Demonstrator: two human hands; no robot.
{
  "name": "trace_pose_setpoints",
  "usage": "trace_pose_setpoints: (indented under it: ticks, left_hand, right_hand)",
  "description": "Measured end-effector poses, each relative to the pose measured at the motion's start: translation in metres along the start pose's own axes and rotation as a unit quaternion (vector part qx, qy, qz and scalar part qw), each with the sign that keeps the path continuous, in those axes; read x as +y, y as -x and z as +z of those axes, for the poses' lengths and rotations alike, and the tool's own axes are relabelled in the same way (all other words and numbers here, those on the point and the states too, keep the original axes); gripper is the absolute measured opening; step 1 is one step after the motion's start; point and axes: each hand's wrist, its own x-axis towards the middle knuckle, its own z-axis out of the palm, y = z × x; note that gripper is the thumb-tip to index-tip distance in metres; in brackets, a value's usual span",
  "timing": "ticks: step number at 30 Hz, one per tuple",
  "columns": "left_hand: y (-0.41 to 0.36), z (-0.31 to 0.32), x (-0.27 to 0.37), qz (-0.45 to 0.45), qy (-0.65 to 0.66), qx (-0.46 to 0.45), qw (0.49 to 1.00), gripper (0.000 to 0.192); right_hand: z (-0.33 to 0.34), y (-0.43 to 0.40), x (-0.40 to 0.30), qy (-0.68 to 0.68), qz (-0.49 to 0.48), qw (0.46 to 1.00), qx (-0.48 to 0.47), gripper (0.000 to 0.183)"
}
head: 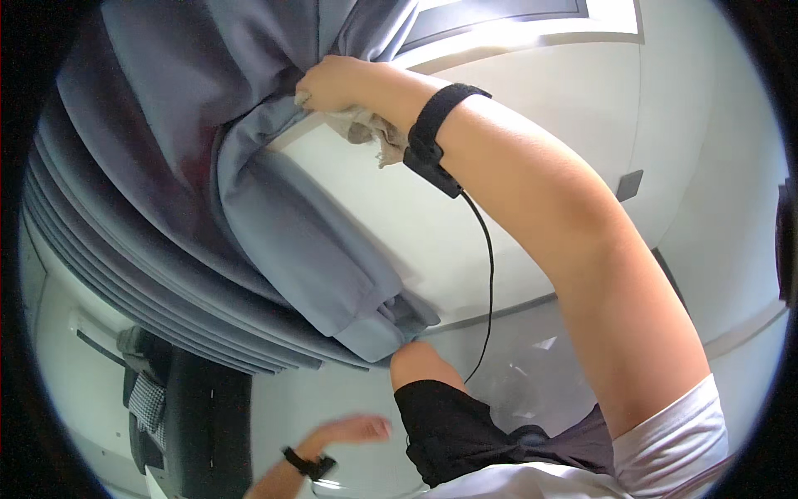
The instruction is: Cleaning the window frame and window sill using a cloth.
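Observation:
My right hand (327, 84) is closed on a crumpled beige cloth (368, 131), which hangs below the wrist, a bit of it showing at the fingertips. Those fingers press into the gathered folds of a long grey curtain (299, 231), beside the window; whether they also grip the curtain is unclear. The curtain fills the upper left, and its lower end hangs near my knee. Low in the view, my left hand (355, 430) is blurred by motion, away from the curtain, with nothing visible in it; its fingers are not clear. Both wrists wear black straps.
A bright window (499, 28) with a dark frame is at the top. Below it runs a white wall (386, 206) with a grey wall plate (629, 185). A black cable (490, 274) trails from the right wrist strap. A dark sofa (199, 418) with a patterned cushion (148, 402) stands lower left.

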Motion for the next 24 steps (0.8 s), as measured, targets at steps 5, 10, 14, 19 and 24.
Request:
trace_pose_setpoints:
  ticks: [5, 10, 14, 19, 24]
  left_hand:
    - [0.003, -0.134, 0.308, 0.262, -0.489, 0.519, 0.650, 0.030]
    - [-0.020, -0.231, 0.415, 0.322, -0.608, 0.608, 0.396, 0.046]
    - [-0.037, -0.264, 0.409, 0.211, -0.683, 0.641, 0.281, 0.053]
    - [-0.024, -0.272, 0.414, 0.176, -0.699, 0.601, 0.346, 0.046]
    - [-0.012, -0.280, 0.428, 0.151, -0.710, 0.568, 0.388, 0.046]
  right_hand:
    - [-0.002, 0.018, 0.029, 0.024, -0.009, 1.000, -0.001, 0.038]
    - [-0.005, 0.030, 0.011, -0.031, 0.003, 0.999, 0.039, 0.044]
    - [0.011, 0.063, 0.010, -0.037, -0.082, 0.935, 0.342, 0.038]
    - [0.028, 0.109, 0.005, 0.178, -0.182, 0.909, 0.329, 0.052]
    - [0.036, 0.160, 0.027, 0.190, -0.185, 0.933, 0.242, 0.055]
